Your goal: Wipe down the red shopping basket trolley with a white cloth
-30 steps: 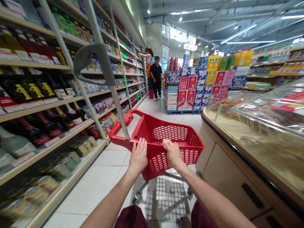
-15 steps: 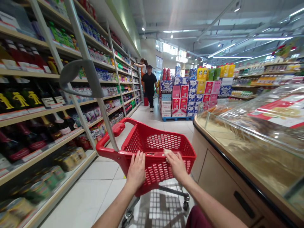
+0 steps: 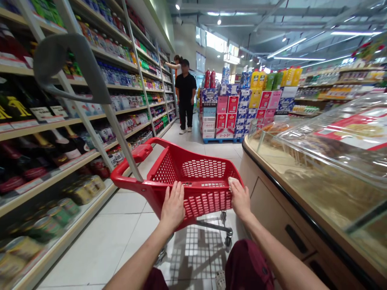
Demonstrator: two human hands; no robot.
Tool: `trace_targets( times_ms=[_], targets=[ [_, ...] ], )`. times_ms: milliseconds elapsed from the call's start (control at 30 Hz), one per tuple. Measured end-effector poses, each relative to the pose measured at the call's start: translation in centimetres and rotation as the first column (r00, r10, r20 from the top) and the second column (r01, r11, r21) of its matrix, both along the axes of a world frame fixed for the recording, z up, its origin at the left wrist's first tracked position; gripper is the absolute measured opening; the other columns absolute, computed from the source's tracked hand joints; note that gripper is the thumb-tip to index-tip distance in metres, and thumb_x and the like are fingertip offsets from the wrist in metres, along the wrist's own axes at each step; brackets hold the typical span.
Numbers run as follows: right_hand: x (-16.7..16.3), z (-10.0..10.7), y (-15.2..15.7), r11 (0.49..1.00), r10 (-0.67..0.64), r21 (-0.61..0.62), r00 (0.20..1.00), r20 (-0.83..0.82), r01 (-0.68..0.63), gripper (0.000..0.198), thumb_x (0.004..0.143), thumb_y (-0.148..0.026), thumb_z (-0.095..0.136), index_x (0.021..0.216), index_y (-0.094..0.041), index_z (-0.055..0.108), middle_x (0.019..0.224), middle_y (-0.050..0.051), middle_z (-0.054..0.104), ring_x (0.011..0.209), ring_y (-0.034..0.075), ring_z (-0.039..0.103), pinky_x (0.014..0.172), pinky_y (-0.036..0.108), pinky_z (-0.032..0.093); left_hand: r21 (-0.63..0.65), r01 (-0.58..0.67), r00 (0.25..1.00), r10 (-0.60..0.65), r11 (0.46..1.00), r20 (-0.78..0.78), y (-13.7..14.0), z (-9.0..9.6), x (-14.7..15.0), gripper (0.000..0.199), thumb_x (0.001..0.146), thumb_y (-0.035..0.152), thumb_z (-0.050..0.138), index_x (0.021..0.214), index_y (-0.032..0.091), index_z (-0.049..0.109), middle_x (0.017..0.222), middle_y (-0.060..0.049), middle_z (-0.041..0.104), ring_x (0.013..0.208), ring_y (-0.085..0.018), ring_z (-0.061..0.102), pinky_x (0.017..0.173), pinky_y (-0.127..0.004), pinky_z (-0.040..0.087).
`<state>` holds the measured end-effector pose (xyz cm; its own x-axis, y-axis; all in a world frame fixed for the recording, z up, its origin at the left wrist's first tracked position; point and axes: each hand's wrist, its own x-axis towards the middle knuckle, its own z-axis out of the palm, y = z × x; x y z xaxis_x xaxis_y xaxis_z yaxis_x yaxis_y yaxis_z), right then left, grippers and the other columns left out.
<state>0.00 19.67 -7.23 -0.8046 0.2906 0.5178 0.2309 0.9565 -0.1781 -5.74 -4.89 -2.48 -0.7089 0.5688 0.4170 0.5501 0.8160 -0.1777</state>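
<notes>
A red plastic shopping cart [image 3: 205,165] with a perforated basket stands right before me, side on. My left hand [image 3: 173,203] lies flat against its near side at the rim, fingers stretched and holding nothing. At the right end of that rim is my right hand [image 3: 241,198], its fingers bent over a crumpled white cloth [image 3: 232,182]. Only a small piece of the cloth shows past the fingers. The cart's basket holds nothing that I can see. A tall grey pole with a grey loop handle [image 3: 87,64] rises from the cart's left end.
Shelves [image 3: 90,112] of bottles and cans line the left. A display counter [image 3: 263,161] with packaged food borders the right side. Stacked drink cartons [image 3: 225,117] stand on a blue pallet ahead. A person in black [image 3: 185,94] stands in the aisle, another person behind at the shelves.
My right hand has slid rightward along the cart's rim with the white cloth. My left hand stays on the near side. The person in black has come a little closer.
</notes>
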Motion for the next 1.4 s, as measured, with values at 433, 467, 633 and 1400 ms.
trace_targets(
  times_ms=[433,467,633,1400],
  targets=[
    [0.7,0.3,1.8,0.997,0.076,-0.038,0.995,0.067,-0.073,0.055,0.075,-0.004,0.034,0.127,-0.020,0.042,0.133,0.006,0.041,0.126,0.018,0.028,0.102,0.043,0.018,0.053,-0.019,0.999,0.021,0.998,-0.048,0.2,-1.4,0.0,0.068,0.066,0.019,0.044,0.130,0.002,0.030,0.140,-0.016,0.026,0.131,-0.027,0.015,0.106,-0.045,0.016],
    [0.7,0.4,1.6,0.991,0.132,-0.016,0.989,0.070,-0.131,0.055,0.075,-0.004,0.034,0.127,-0.021,0.042,0.133,0.005,0.041,0.126,0.017,0.028,0.102,0.042,0.016,0.053,-0.017,0.999,0.019,0.998,-0.045,0.2,-1.5,0.1,0.068,0.066,0.019,0.044,0.130,0.003,0.029,0.140,-0.015,0.026,0.131,-0.026,0.015,0.106,-0.045,0.016],
    [0.5,0.7,1.0,0.991,-0.075,-0.107,0.992,0.105,0.086,0.053,0.076,-0.003,0.031,0.125,-0.019,0.044,0.130,0.009,0.044,0.122,0.020,0.035,0.100,0.048,0.018,0.043,-0.007,0.999,0.008,0.999,-0.032,0.2,-1.6,0.1,0.069,0.065,0.018,0.044,0.131,0.003,0.029,0.141,-0.014,0.025,0.131,-0.026,0.015,0.106,-0.045,0.016],
    [0.9,0.3,0.0,0.992,0.124,-0.011,0.989,0.081,-0.124,0.058,0.075,-0.003,0.033,0.130,-0.020,0.038,0.135,0.007,0.039,0.128,0.019,0.025,0.102,0.043,0.018,0.033,-0.025,0.999,0.026,0.999,-0.037,0.4,-1.7,0.8,0.071,0.064,0.019,0.046,0.131,0.002,0.027,0.141,-0.017,0.024,0.132,-0.026,0.012,0.106,-0.043,0.017]
  ],
)
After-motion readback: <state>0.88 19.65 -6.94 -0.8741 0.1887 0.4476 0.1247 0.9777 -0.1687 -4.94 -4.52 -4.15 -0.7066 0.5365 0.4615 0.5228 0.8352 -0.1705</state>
